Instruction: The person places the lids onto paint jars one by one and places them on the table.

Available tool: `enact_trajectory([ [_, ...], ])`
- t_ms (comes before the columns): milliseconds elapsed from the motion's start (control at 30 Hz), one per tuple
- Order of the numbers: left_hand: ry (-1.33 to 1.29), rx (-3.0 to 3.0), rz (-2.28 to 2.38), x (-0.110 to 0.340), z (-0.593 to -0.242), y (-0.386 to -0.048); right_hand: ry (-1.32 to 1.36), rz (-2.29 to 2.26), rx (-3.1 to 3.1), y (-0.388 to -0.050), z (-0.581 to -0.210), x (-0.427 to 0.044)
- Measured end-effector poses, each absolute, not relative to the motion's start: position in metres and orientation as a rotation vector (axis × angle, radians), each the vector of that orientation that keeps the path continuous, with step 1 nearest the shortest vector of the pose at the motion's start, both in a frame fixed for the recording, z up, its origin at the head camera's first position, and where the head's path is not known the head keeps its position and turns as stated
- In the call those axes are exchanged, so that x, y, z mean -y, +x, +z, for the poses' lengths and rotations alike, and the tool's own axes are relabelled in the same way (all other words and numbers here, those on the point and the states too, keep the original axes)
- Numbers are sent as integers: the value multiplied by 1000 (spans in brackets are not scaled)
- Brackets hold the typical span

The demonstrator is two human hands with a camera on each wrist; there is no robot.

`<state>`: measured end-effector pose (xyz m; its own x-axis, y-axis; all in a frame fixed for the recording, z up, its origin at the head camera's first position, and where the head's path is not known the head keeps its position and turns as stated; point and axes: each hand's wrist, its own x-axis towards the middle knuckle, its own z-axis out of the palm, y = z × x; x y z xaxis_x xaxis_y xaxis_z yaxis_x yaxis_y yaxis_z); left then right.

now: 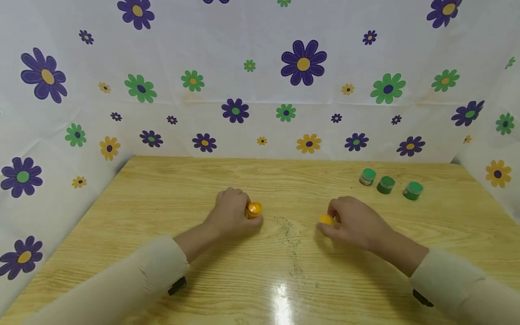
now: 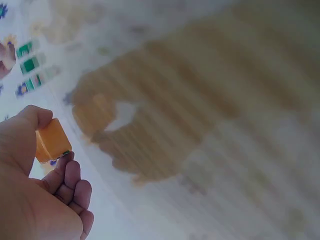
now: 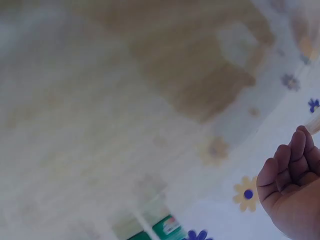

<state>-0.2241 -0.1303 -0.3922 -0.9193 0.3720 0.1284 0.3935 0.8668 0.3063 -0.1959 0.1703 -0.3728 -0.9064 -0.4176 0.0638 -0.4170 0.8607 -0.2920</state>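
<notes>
Around a small orange jar (image 1: 254, 210), the thumb and fingers of my left hand (image 1: 231, 214) are curled, left of the table's middle. The jar's top is shiny, and its orange side (image 2: 54, 139) shows between thumb and fingertips in the left wrist view. To the right, my right hand (image 1: 359, 222) pinches a small yellow-orange round piece (image 1: 326, 220) between thumb and fingers. They hide most of it, so I cannot tell whether it is a lid or another jar. In the right wrist view, the right hand (image 3: 295, 175) shows curled fingers at the edge.
Three small jars with green lids stand at the back right: a left one (image 1: 367, 177), a middle one (image 1: 385, 185) and a right one (image 1: 413, 191). Dark specks (image 1: 290, 239) mark the wooden table (image 1: 195, 289) between the hands. A flowered cloth (image 1: 260, 85) hangs behind.
</notes>
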Motion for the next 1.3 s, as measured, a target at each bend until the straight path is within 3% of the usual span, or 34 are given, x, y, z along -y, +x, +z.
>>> enact_trajectory([
  [300, -733, 2922, -565, 105, -389, -201, -774, -634, -2991, -173, -383, -147],
  [633, -816, 2908, -462, 82, -393, -207, -822, -754, -3114, -182, -391, -127],
  [1067, -914, 2875, -437, 73, -397, -213, -665, -1141, -2969, -194, -393, -126],
  [1300, -1011, 2792, -227, 71, -400, -211, -917, -956, -3062, -196, -396, -127],
])
